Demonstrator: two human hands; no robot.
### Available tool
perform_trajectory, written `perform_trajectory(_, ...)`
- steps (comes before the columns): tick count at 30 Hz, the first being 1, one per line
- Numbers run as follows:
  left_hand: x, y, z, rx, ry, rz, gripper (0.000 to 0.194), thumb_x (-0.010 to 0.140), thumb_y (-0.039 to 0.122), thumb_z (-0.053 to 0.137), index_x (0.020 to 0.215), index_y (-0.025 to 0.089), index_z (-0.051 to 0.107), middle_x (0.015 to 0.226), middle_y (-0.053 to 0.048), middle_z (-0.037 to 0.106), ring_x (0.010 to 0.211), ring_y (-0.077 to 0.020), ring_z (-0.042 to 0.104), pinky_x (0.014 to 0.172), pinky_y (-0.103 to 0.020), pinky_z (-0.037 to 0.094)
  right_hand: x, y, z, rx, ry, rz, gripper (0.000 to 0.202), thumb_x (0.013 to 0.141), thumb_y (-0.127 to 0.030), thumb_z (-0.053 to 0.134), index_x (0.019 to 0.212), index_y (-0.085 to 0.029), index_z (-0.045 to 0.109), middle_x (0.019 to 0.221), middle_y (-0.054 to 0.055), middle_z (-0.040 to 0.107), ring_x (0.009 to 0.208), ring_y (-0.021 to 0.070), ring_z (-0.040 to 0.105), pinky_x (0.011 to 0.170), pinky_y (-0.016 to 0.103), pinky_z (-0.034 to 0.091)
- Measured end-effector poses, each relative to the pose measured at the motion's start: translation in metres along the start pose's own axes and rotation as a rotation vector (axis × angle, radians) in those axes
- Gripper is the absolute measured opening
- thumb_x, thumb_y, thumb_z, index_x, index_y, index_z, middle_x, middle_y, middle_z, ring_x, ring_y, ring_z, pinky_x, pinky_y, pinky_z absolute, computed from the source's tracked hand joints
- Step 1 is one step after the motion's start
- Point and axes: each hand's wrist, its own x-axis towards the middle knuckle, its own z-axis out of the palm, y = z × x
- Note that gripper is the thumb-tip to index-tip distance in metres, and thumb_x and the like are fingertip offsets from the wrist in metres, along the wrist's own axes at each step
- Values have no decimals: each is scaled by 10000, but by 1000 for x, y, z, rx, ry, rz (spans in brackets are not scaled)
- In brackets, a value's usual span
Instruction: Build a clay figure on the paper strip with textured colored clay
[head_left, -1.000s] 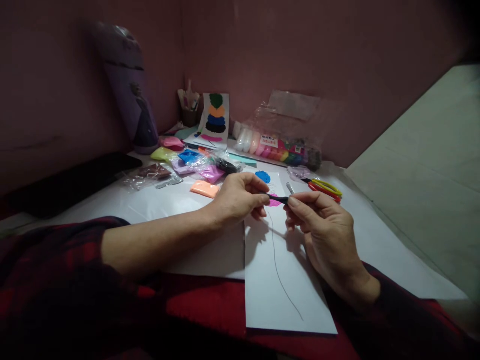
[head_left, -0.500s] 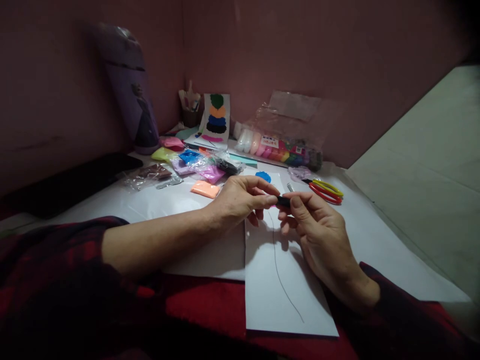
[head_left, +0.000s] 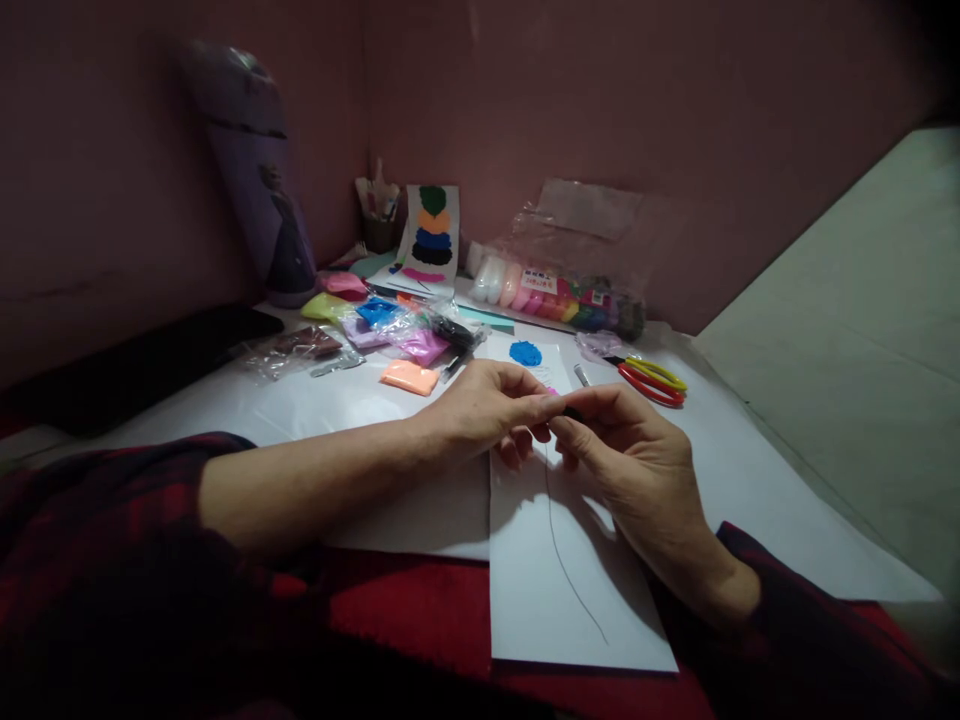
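Both my hands meet above a white sheet of paper, pinching a small lump of black clay that the fingers mostly cover. My left hand comes in from the left, thumb and forefinger pressed together at the lump's left end. From the right, my right hand closes its thumb and forefinger on the other end. Below them a thin curved line runs down the paper. At its top sits a flat blue clay patch, with a bit of pink clay showing just behind the fingers.
Red-and-yellow-handled scissors lie to the right. Several clay packets, including an orange one, are heaped at the left. Behind stand a card with coloured patches, a bag of clay, a purple bottle and a brown cup.
My hands have drawn closer together and the fingertips now overlap, covering most of the black clay. The left hand has dropped slightly, so more of the blue patch shows.
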Motion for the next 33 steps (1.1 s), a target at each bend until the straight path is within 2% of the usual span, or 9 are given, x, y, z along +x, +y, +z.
perform_trajectory(4,0,2,0,-32,-27,-9,159,851,186,564,731,89,601,628,-23,612,450,-82,556,434,-214,476,1,1,-1,-3,11,-13,95,784,-253,709,822,-199,640,691,-12,645,563,116,572,488,249,470)
perform_trajectory(6,0,3,0,-39,-17,-4,110,840,103,538,757,83,606,619,-22,613,454,-82,559,451,-219,486,1,1,-2,-2,19,1,103,779,-250,711,817,-194,635,694,-10,645,554,114,568,499,256,477)
perform_trajectory(9,-1,5,2,-21,14,20,57,797,68,569,770,82,618,621,-22,620,448,-79,553,442,-211,469,1,2,-2,17,55,19,103,760,-232,720,785,-193,628,641,-23,625,514,114,551,485,264,471)
perform_trajectory(16,-2,8,4,-14,268,58,66,741,22,595,717,84,600,553,-5,593,407,-67,515,412,-190,423,5,5,-5,208,217,158,84,713,-156,705,732,-176,626,573,-33,579,475,89,521,450,220,429)
perform_trajectory(20,0,6,0,-124,305,82,53,779,39,591,795,89,591,614,-20,624,451,-79,554,460,-213,470,8,6,-5,269,271,205,131,698,-185,735,777,-169,632,614,-25,594,505,81,537,469,200,439)
perform_trajectory(24,1,3,-2,-152,235,69,38,794,54,595,812,87,602,616,-19,619,498,-105,603,449,-204,466,7,10,-6,281,207,160,170,736,-251,746,856,-190,642,692,-22,607,561,83,561,507,203,466)
perform_trajectory(28,0,2,-2,-109,160,75,17,774,113,647,789,107,641,561,18,569,448,-85,551,386,-180,420,5,12,-6,252,108,110,158,807,-325,693,906,-209,652,756,-6,635,598,96,576,538,227,492)
perform_trajectory(31,-1,1,0,-68,149,74,31,766,116,659,791,105,643,474,44,507,391,-67,480,369,-170,396,3,10,-4,223,37,62,165,786,-296,721,921,-223,661,788,-9,649,624,104,595,554,236,507)
perform_trajectory(33,0,0,1,-71,124,69,91,767,128,664,849,109,630,487,43,527,379,-69,474,366,-181,405,1,7,-2,175,8,13,169,761,-237,743,911,-225,667,798,-14,657,617,102,594,552,237,510)
